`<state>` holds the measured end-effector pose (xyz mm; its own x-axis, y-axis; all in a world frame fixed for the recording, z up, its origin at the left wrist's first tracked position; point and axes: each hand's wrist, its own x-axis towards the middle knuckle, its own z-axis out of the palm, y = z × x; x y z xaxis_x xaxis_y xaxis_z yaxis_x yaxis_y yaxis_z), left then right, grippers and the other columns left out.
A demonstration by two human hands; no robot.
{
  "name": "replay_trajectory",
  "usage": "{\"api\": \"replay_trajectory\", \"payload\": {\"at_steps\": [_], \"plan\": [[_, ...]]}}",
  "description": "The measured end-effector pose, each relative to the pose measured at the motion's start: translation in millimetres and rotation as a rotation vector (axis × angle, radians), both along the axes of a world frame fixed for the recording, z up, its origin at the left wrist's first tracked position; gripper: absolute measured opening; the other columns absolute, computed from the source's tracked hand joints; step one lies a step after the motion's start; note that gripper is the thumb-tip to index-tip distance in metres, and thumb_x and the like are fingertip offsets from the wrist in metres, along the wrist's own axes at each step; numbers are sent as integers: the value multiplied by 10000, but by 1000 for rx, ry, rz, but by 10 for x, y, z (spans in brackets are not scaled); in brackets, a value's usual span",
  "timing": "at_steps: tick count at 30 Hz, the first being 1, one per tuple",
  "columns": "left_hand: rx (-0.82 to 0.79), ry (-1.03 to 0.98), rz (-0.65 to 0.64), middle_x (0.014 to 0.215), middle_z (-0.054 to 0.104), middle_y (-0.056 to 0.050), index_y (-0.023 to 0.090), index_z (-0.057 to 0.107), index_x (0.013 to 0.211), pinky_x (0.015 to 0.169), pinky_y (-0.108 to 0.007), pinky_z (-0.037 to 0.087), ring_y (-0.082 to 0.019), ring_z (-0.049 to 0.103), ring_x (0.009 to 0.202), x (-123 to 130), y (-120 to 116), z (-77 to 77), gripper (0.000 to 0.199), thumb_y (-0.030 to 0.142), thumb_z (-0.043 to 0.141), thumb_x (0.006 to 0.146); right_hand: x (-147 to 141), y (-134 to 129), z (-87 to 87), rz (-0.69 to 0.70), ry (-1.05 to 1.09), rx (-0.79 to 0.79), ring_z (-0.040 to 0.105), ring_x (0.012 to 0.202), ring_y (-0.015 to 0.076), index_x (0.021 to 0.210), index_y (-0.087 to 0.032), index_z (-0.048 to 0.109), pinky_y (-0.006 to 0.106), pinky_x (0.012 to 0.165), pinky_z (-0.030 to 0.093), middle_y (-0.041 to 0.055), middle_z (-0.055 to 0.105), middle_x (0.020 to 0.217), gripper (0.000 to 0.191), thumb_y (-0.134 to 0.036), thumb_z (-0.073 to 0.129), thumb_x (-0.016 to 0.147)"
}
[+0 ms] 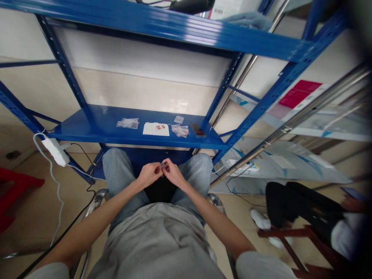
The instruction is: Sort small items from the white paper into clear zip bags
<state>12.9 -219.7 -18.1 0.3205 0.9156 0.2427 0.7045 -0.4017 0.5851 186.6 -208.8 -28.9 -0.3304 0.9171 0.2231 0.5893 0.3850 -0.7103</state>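
My left hand (150, 174) and my right hand (172, 171) meet above my lap, fingertips pinched together. Between them is a tiny bluish thing, too small to name. Beyond my knees, the blue shelf (101, 133) bears a white sheet (148, 129) with small reddish pieces (160, 127) on it. Clear plastic bags (128, 123) lie left of the sheet. To its right are bags with reddish contents (180, 131), a small clear bag (179, 119) and a dark red item (199, 131), which is blurred.
An upper blue beam (162, 23) crosses above the shelf. A white power strip (55, 151) hangs at the left post, with cables running down. A red stool (17, 190) stands far left. At right are a metal rail (261, 149) and a seated person (305, 205).
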Motion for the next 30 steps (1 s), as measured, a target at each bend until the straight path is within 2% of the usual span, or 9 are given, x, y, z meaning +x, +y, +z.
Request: {"api": "replay_trajectory", "payload": {"at_steps": [6, 8, 11, 14, 16, 19, 25, 27, 30], "plan": [[45, 29, 75, 643, 602, -9, 213, 582, 666, 607, -285, 310, -169, 538, 595, 63, -34, -12, 135, 205, 595, 800, 73, 15, -66, -94, -116, 22, 650, 624, 173, 1117, -282, 574, 242, 601, 408, -36, 680, 728, 402, -65, 520, 783], [48, -12, 60, 696, 615, -14, 219, 604, 728, 639, -286, 353, -176, 564, 641, 24, 8, -65, 128, 218, 561, 848, 106, 65, -71, -88, -42, -15, 648, 575, 155, 1110, -280, 570, 235, 590, 430, -41, 682, 722, 386, -67, 497, 796], [22, -234, 92, 911, 661, -44, 228, 643, 937, 731, -296, 439, -195, 627, 826, -75, 140, -153, 118, 273, 540, 903, 183, 172, -46, -47, 214, -118, 661, 534, 126, 1168, -272, 514, 216, 546, 468, -33, 704, 808, 371, -109, 432, 845], [-205, -572, 142, 1134, 664, -105, 197, 614, 1148, 760, -311, 502, -216, 650, 969, -170, 293, -200, 307, 364, 598, 892, 276, 268, 8, 46, 478, -238, 700, 574, 137, 1222, -254, 453, 200, 483, 479, -1, 710, 891, 327, -227, 435, 897], [-451, -779, 67, 1175, 674, -142, 168, 584, 1237, 744, -321, 533, -231, 679, 970, -207, 344, -195, 440, 438, 613, 891, 328, 296, 40, 106, 593, -307, 717, 593, 154, 1231, -244, 444, 200, 466, 491, 13, 708, 898, 338, -303, 485, 902], [-635, -910, -71, 1120, 709, -158, 139, 609, 1234, 672, -299, 547, -230, 722, 873, -226, 315, -157, 519, 509, 649, 873, 376, 286, 51, 170, 662, -381, 718, 581, 165, 1282, -239, 432, 201, 448, 501, 19, 713, 891, 448, -333, 576, 868], [-616, -874, -18, 860, 748, -117, 97, 687, 1006, 446, -205, 426, -179, 701, 623, -234, 251, -143, 509, 492, 820, 714, 361, 267, 3, 184, 665, -389, 720, 602, 163, 1521, -306, 281, 190, 434, 500, 45, 744, 981, 804, -248, 663, 816], [-618, -893, 0, 852, 748, -115, 96, 685, 991, 441, -206, 430, -191, 713, 639, -238, 282, -140, 515, 496, 826, 699, 321, 270, -1, 133, 757, -398, 744, 722, 182, 1520, -314, 318, 228, 536, 562, 58, 750, 1031, 772, -247, 659, 830], [-585, -903, 8, 805, 739, -99, 93, 686, 970, 425, -203, 417, -188, 710, 622, -236, 323, -117, 507, 493, 827, 693, 234, 254, -4, 10, 977, -469, 741, 894, 213, 1458, -309, 433, 314, 679, 611, 78, 744, 1108, 565, -326, 579, 913]]}}
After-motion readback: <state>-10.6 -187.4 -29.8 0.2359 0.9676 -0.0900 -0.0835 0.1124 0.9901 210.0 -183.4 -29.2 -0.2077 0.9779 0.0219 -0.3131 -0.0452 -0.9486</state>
